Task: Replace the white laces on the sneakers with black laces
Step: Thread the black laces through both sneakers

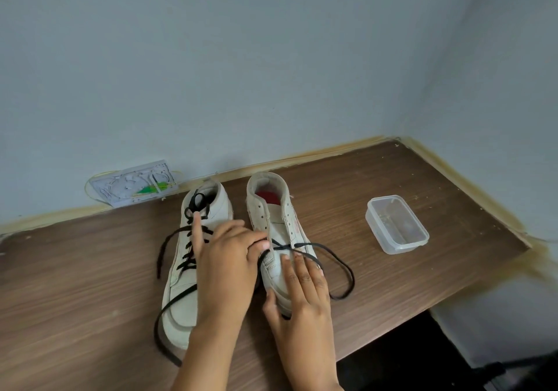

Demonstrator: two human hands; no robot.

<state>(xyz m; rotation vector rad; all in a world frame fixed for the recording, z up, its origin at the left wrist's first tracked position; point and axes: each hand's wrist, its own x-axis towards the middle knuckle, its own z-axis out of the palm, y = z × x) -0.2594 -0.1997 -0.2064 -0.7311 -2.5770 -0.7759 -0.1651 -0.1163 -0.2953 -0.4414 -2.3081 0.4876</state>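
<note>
Two white high-top sneakers stand side by side on the wooden table [392, 179], toes toward me. A black lace [188, 262] runs up the eyelets of the left sneaker [181, 306], and its loose ends trail off to the left. On the right sneaker [276, 218] a second black lace [341, 294] crosses only the lowest eyelets and loops out to the right. My left hand [226, 266] reaches across the left sneaker and pinches that second lace at the right sneaker's lower eyelets, one finger sticking up. My right hand [302, 294] holds the right sneaker's toe, fingers on top and thumb on its side.
A clear plastic container [397, 224] sits on the table to the right of the sneakers. A white plastic plate with a green piece [136, 183] leans against the wall behind the left sneaker. The table's right edge drops to a dark floor [407, 357].
</note>
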